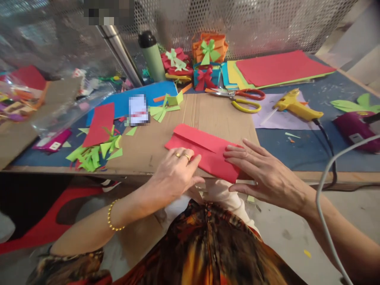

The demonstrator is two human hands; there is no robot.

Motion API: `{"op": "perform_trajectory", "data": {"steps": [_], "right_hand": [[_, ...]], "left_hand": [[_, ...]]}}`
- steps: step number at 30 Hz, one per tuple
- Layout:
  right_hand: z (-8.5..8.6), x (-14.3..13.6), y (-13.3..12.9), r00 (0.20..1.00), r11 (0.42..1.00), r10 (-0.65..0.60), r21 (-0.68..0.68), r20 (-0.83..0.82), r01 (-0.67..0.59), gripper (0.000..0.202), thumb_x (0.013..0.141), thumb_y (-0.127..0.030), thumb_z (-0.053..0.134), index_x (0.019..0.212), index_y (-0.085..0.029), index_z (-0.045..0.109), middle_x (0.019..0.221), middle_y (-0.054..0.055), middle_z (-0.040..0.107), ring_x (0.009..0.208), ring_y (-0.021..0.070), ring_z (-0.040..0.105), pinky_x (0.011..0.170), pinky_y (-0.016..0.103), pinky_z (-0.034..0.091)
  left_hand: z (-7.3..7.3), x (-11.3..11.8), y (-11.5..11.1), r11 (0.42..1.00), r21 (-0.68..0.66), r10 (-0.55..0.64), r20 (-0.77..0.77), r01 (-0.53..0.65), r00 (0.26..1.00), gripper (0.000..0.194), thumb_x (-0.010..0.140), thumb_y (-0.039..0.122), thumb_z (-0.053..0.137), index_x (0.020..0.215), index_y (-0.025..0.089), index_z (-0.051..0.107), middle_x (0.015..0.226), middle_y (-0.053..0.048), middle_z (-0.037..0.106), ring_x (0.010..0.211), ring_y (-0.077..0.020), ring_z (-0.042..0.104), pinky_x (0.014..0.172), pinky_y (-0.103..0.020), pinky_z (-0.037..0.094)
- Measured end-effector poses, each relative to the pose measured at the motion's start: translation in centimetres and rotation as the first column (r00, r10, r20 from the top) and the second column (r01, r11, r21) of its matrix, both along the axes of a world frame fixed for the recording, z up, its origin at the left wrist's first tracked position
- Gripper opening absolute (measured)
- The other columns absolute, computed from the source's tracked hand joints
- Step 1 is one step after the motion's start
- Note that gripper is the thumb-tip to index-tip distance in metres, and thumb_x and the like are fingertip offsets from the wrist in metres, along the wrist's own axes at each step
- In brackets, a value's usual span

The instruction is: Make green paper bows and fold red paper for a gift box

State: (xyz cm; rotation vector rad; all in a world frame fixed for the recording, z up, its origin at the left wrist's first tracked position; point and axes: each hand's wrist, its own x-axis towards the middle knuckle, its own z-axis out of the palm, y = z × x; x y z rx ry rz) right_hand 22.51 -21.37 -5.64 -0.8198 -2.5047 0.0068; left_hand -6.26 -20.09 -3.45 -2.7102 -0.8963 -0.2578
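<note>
Perforated metal panel (267, 23) behind the blue-topped table (285, 154); grey floor (285, 245) below

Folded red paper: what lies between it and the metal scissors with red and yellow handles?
Only bare brown cardboard, between paper and scissors, in the head view.

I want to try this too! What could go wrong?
The folded red paper might spring open if the left hand or right hand lifts. The white cable crosses in front of the right forearm, so it could snag. The glue gun might burn if hot; I can't tell.
</note>
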Motion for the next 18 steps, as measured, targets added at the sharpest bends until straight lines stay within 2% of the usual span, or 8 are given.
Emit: {"op": "perform_trajectory", "data": {"steps": [2,4,8,10,12,15,18], "right_hand": [[-0.2,-0.1,-0.3,0.998,0.997,-0.059,0.047,-0.013,0.060,0.056,0.101,-0.051,0.063,0.137,-0.008,0.060,0.129,0.023,0.075,0.131,0.0345,0.068,0.118,0.062,0.048],[-0.4,-0.3,-0.9,0.994,0.992,-0.106,0.074,-0.014,0.107,0.055,0.102,-0.041,0.065,0.145,-0.008,0.054,0.130,0.022,0.075,0.129,0.0342,0.069,0.116,0.061,0.051],[-0.7,-0.7,-1.9,0.988,0.985,-0.157,0.067,0.005,0.157,0.064,0.103,-0.023,0.061,0.162,-0.016,0.039,0.141,0.019,0.070,0.135,0.0311,0.066,0.116,0.057,0.053],[-1.0,-0.7,-2.2,0.986,0.982,-0.168,0.092,0.024,0.165,0.060,0.102,-0.023,0.061,0.159,-0.014,0.044,0.141,0.021,0.070,0.137,0.0330,0.064,0.116,0.057,0.054],[-1.5,-0.8,-2.3,0.986,0.979,-0.164,0.127,0.042,0.158,0.051,0.101,-0.026,0.065,0.149,-0.010,0.056,0.140,0.024,0.070,0.140,0.0371,0.060,0.116,0.059,0.053],[-2.2,-0.8,-2.5,0.985,0.977,-0.169,0.135,0.031,0.163,0.048,0.099,-0.033,0.069,0.139,-0.007,0.065,0.142,0.026,0.067,0.145,0.0414,0.055,0.117,0.063,0.051],[-2.5,-0.9,-2.6,0.983,0.979,-0.183,0.089,0.012,0.182,0.050,0.099,-0.033,0.069,0.143,-0.010,0.064,0.146,0.025,0.065,0.147,0.0402,0.053,0.119,0.064,0.049]], "left_hand": [[-0.7,0.7,-0.3,0.999,0.038,0.003,0.002,-0.003,1.000,0.062,0.096,0.052,0.071,0.132,0.002,0.065,0.112,-0.019,0.072,0.102,-0.0320,0.068,0.090,-0.044,0.055],[-1.3,1.2,-0.2,0.998,0.061,-0.007,0.002,0.007,1.000,0.069,0.097,0.056,0.068,0.137,0.000,0.062,0.112,-0.021,0.071,0.102,-0.0327,0.067,0.089,-0.044,0.054],[-1.7,1.3,0.3,0.998,0.058,-0.012,0.031,0.010,0.999,0.074,0.101,0.064,0.055,0.139,0.001,0.062,0.112,-0.021,0.071,0.103,-0.0324,0.065,0.089,-0.044,0.052],[-1.7,1.2,0.6,0.997,0.072,-0.019,0.048,0.015,0.999,0.078,0.101,0.068,0.050,0.141,0.002,0.061,0.113,-0.022,0.071,0.103,-0.0321,0.065,0.090,-0.045,0.052],[-1.7,1.0,0.8,0.995,0.094,-0.022,0.080,0.015,0.997,0.080,0.100,0.069,0.050,0.144,0.002,0.060,0.117,-0.023,0.071,0.107,-0.0335,0.066,0.094,-0.047,0.052],[-1.9,0.6,1.4,0.998,0.051,-0.040,0.149,0.033,0.988,0.081,0.098,0.073,0.053,0.146,0.008,0.061,0.137,-0.025,0.067,0.131,-0.0389,0.061,0.111,-0.057,0.047],[-2.0,0.1,2.2,0.994,-0.056,-0.089,0.161,0.099,0.983,0.084,0.096,0.076,0.051,0.151,0.013,0.057,0.156,-0.024,0.056,0.150,-0.0403,0.049,0.125,-0.064,0.036]]}}
